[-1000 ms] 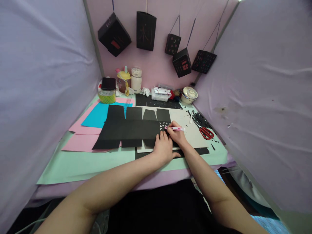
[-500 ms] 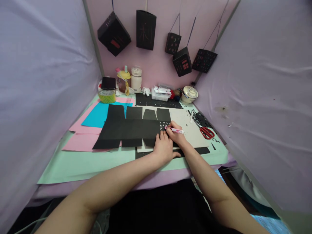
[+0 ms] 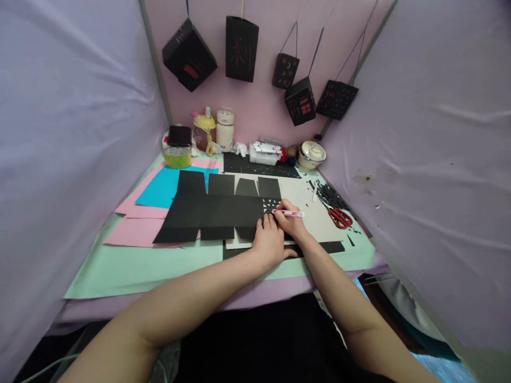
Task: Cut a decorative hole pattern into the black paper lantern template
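A black cardstock sheet (image 3: 215, 210) with slit tabs along its long edges lies over a pale cutting board (image 3: 319, 218). Near its right end, small triangular cut-outs (image 3: 270, 204) let the pale board show through. My left hand (image 3: 271, 239) rests flat on the sheet's lower right part, fingers spread and thumb out to the right. Just right of those fingertips, my right hand (image 3: 291, 218) pinches a slim pink-and-white craft knife (image 3: 291, 214) like a pen. Its tip points left beside the cut-outs; the blade itself is too small to make out.
Red-handled scissors (image 3: 340, 218) and black paper scraps (image 3: 333, 197) lie at the right. Pink sheets (image 3: 136, 231) and a blue sheet (image 3: 159, 187) sit at the left. Behind are a box of pens (image 3: 265, 153), a lidded bowl (image 3: 312, 154) and bottles (image 3: 224, 130). Black paper lanterns (image 3: 242, 50) hang above.
The whole view has shifted very slightly to the right. Both hands keep nearly the same places on the sheet, the craft knife still pinched in my right hand.
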The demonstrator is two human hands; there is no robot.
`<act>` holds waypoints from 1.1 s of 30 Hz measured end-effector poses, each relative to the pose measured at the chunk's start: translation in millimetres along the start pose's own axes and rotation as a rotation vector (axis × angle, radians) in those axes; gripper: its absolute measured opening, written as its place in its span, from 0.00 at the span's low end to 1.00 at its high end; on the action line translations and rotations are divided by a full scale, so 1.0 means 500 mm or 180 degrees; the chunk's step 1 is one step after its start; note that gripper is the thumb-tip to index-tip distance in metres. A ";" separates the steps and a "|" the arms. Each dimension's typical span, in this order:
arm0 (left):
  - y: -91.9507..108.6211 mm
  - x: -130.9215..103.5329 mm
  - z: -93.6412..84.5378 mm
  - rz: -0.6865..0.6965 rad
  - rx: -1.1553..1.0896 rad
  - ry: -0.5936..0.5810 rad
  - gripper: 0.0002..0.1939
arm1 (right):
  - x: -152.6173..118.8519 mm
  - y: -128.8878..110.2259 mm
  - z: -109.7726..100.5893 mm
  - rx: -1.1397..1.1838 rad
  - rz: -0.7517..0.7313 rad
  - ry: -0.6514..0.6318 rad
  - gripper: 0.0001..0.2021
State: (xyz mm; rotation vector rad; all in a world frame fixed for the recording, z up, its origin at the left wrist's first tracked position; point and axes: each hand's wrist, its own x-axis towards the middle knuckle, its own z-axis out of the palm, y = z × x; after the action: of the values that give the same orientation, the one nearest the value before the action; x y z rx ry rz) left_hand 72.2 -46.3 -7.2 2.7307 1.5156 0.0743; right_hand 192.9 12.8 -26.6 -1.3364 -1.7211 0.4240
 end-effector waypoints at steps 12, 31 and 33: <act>0.001 0.001 -0.001 -0.0019 -0.0011 -0.0022 0.52 | 0.002 0.002 0.001 -0.0023 0.0063 -0.0014 0.06; 0.000 0.003 0.003 -0.0026 -0.0002 -0.0054 0.52 | 0.001 -0.002 -0.001 0.0057 0.0054 -0.0021 0.07; 0.000 0.003 0.002 -0.0020 -0.0021 -0.0054 0.52 | 0.001 -0.002 0.000 0.0065 0.0068 -0.0021 0.07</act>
State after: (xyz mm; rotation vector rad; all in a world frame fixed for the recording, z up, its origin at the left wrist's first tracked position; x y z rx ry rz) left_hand 73.1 -45.3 -8.2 2.7144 1.5167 0.0556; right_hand 192.6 13.1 -25.7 -1.3411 -1.7047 0.4575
